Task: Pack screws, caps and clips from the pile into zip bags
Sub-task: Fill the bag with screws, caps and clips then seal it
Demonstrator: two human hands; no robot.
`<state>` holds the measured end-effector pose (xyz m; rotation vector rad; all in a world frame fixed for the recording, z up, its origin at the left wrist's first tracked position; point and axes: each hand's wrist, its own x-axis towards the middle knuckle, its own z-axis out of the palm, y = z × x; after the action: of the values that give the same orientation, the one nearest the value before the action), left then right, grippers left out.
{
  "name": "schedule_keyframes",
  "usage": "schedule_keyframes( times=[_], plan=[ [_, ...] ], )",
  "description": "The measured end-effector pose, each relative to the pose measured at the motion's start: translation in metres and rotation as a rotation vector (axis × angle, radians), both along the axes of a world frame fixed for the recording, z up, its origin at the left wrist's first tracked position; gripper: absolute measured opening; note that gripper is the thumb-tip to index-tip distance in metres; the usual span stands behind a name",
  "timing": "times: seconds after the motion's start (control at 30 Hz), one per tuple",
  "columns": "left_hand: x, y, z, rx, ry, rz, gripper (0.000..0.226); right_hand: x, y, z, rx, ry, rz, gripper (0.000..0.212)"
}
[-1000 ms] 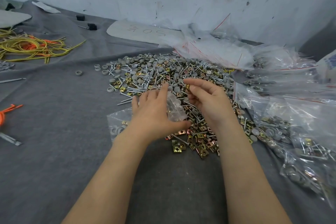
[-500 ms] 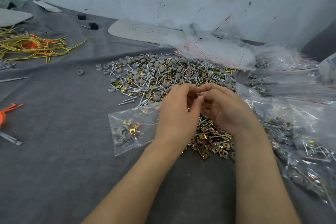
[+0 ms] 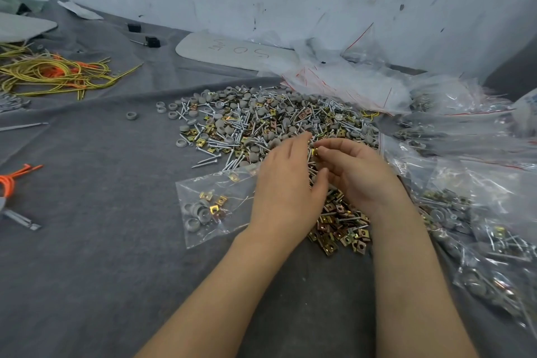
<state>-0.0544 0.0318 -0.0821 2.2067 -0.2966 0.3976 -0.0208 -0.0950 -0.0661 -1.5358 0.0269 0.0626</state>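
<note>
Currently my right hand (image 3: 357, 177) is pinching a clip (image 3: 314, 151) at six o'clock of the pile (image 3: 261, 119). It is probably light, stiff and slippery, so I'm favouring its flat faces. Whether my left hand (image 3: 286, 195) is gripping anything, I cannot tell. The zip bag (image 3: 203, 192) is lying at its nine o'clock.

We see the left hand (image 3: 286, 183) and the right hand (image 3: 357, 174) bare. The forearms (image 3: 232, 285) are bare too, as far as we see them.
</note>
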Motion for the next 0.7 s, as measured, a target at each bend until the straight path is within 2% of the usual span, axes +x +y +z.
schedule_keyframes(
  times=[0.1,0.37,0.57,0.7],
  plan=[
    [0.000,-0.002,-0.005,0.227,0.090,0.013,0.064,0.001,0.002,0.000,-0.050,-0.008,-0.077,0.019],
    [-0.001,-0.007,-0.017,0.342,0.290,-0.089,0.071,0.000,0.005,0.002,-0.041,-0.018,-0.153,0.021],
    [0.000,-0.006,-0.020,0.328,0.245,-0.090,0.073,0.001,0.005,0.001,-0.062,-0.032,-0.169,0.022],
    [0.011,0.010,-0.016,0.384,0.133,-0.017,0.090,0.000,0.005,0.001,-0.079,-0.035,-0.175,0.021]
  ],
)
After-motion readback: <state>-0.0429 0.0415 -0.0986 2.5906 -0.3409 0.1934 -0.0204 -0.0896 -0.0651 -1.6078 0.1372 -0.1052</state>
